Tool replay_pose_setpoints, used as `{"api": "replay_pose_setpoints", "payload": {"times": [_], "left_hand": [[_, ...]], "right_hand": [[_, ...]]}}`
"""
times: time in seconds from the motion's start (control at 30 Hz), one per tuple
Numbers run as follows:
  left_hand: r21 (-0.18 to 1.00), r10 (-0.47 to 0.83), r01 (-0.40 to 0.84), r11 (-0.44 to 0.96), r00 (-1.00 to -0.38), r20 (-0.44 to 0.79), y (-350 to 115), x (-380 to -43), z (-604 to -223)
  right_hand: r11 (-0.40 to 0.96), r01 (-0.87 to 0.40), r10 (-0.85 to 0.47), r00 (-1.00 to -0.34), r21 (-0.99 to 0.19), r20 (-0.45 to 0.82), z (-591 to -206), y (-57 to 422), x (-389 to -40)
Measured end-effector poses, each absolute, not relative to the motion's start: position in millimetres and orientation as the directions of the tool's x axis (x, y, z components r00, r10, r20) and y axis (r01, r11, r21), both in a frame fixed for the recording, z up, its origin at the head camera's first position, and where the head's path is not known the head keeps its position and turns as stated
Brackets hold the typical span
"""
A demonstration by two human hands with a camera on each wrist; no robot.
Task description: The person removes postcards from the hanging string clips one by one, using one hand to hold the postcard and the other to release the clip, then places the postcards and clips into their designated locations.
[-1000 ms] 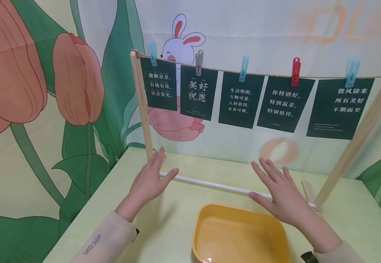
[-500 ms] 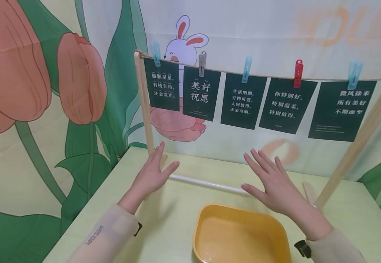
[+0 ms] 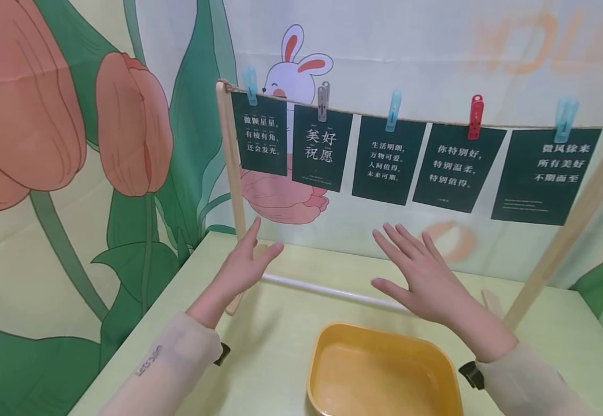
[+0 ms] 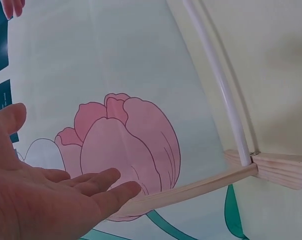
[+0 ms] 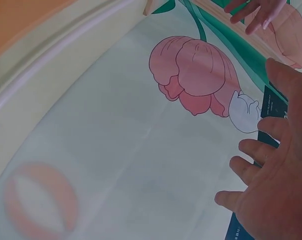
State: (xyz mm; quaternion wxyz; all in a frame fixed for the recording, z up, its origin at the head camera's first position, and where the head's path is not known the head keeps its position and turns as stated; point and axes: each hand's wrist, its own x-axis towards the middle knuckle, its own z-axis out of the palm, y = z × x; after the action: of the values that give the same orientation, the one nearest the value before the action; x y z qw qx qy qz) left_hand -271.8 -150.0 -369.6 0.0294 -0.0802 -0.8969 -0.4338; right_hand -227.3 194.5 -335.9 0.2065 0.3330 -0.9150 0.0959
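Note:
Both hands hover in the air above the table, holding nothing. My left hand point(image 3: 240, 267) has its fingers stretched out and thumb apart, close to the left post point(image 3: 232, 173) of a wooden stand. My right hand point(image 3: 422, 274) is raised with spread fingers, below the hanging cards and over the white rod point(image 3: 327, 290). Dark green cards with white writing hang from a twine line point(image 3: 355, 114): one card point(image 3: 321, 147) under a grey clothespin point(image 3: 323, 103), another point(image 3: 459, 164) under a red clothespin point(image 3: 476, 117). Light blue clothespins, such as the middle one point(image 3: 393, 110), hold the others.
A yellow plastic basin point(image 3: 379, 370) stands on the pale table point(image 3: 275, 352) in front, between the forearms. The stand's right post point(image 3: 574, 225) leans at the right. A cloth backdrop point(image 3: 374, 52) with tulips and a rabbit hangs behind.
My right hand has moved left and up. My left hand has risen slightly and turned more edge-on. The cards and basin stay in place while the head view shifts a little.

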Motion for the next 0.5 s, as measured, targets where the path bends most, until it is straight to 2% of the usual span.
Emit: {"api": "replay_pose_setpoints", "payload": {"times": [0.5], "left_hand": [[0.902,0.123,0.112,0.417,-0.99,0.067,-146,-279,-351]], "right_hand": [[0.701,-0.713,-0.621,-0.622,-0.019,0.477,-315,175,-235]]}}
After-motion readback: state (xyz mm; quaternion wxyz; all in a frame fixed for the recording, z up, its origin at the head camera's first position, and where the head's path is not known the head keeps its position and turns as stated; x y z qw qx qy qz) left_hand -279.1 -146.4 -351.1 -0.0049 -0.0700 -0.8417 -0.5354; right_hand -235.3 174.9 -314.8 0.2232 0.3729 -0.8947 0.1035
